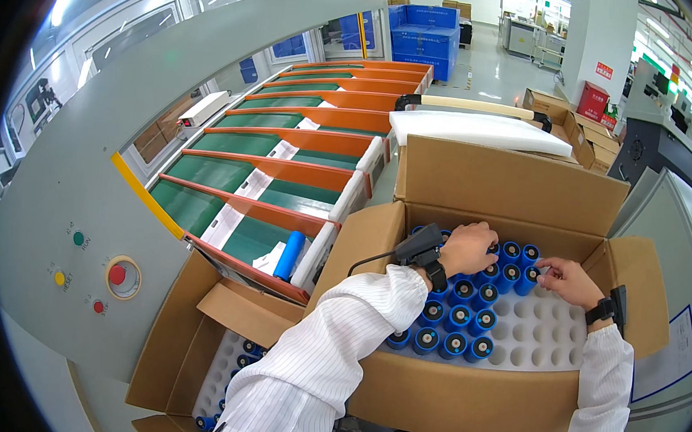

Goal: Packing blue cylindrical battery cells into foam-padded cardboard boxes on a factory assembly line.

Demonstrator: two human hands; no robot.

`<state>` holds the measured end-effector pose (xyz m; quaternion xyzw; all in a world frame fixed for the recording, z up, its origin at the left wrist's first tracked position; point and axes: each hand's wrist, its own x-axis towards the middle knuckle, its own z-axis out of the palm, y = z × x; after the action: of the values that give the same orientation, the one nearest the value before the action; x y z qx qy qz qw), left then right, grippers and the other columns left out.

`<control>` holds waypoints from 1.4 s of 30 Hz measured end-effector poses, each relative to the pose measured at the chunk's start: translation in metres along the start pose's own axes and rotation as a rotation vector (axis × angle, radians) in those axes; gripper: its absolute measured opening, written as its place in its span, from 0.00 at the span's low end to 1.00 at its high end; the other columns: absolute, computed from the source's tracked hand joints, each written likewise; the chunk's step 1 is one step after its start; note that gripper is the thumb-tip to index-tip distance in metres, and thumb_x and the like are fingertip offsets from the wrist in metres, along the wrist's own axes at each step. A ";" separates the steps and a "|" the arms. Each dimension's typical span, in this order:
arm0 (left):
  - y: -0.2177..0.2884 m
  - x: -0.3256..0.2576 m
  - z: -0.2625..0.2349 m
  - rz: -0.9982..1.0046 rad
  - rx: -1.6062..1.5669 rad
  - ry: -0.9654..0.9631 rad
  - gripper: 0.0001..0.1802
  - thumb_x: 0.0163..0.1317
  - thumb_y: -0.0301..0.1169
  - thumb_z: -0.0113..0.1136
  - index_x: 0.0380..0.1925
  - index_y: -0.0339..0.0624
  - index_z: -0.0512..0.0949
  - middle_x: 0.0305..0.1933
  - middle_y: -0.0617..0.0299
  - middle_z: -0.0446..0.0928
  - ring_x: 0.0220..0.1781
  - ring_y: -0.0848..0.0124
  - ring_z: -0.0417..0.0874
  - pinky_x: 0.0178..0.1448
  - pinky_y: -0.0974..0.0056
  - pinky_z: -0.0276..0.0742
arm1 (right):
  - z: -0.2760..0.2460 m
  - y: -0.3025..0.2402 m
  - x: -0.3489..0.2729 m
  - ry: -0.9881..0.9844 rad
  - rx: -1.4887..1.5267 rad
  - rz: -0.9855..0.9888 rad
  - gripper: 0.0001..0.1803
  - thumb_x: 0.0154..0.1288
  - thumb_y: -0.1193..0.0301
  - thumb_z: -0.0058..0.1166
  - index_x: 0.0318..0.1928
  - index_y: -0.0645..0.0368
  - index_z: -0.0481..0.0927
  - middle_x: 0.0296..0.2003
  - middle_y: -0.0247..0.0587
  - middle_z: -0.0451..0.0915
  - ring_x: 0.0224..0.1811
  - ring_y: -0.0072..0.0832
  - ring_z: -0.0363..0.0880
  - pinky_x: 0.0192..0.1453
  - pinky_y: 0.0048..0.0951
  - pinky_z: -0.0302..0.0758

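I see both hands down inside the open cardboard box (478, 186) in front of me. The left hand (468, 248) is curled over the blue cylinders (456, 314) at the back of the box, about twelve o'clock from the middle of the tray; its fingers are bent down among the cylinder tops, but I cannot tell whether they have closed on one. The right hand (566, 280) sits at about two o'clock, fingertips pinched on the top of a blue cylinder (530, 277) in the back row. The cylinders stand upright in a white foam tray (544, 333), filling its left half and back row; the sockets toward four o'clock are bare. A black band (423, 250) wraps the left wrist. Out at nine o'clock, one lone blue cylinder (288, 254) lies on the green chute (219, 178), and a second box (190, 342) sits at seven o'clock.
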<state>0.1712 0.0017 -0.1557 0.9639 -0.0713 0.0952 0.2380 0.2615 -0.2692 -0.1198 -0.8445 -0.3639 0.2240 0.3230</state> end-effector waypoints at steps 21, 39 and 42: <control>-0.001 0.002 0.001 -0.006 -0.002 -0.016 0.21 0.60 0.43 0.64 0.48 0.43 0.80 0.48 0.53 0.77 0.53 0.53 0.79 0.58 0.52 0.74 | 0.001 0.004 0.000 -0.004 0.001 -0.011 0.19 0.66 0.70 0.60 0.55 0.64 0.77 0.25 0.31 0.77 0.28 0.18 0.72 0.34 0.24 0.72; -0.001 0.001 0.001 -0.011 -0.025 -0.002 0.20 0.59 0.42 0.64 0.47 0.42 0.80 0.48 0.53 0.78 0.53 0.54 0.79 0.57 0.52 0.74 | 0.000 0.001 -0.001 -0.014 -0.001 -0.011 0.20 0.66 0.70 0.61 0.56 0.66 0.77 0.26 0.33 0.78 0.28 0.18 0.73 0.35 0.25 0.72; -0.001 0.001 0.000 -0.012 -0.016 -0.006 0.21 0.59 0.42 0.64 0.48 0.42 0.80 0.48 0.52 0.78 0.53 0.53 0.79 0.57 0.52 0.74 | 0.000 0.001 -0.001 -0.012 -0.001 -0.009 0.20 0.66 0.70 0.61 0.56 0.66 0.77 0.26 0.33 0.78 0.28 0.19 0.73 0.35 0.25 0.73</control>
<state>0.1723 0.0024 -0.1564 0.9626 -0.0672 0.0905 0.2462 0.2613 -0.2700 -0.1206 -0.8417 -0.3697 0.2273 0.3213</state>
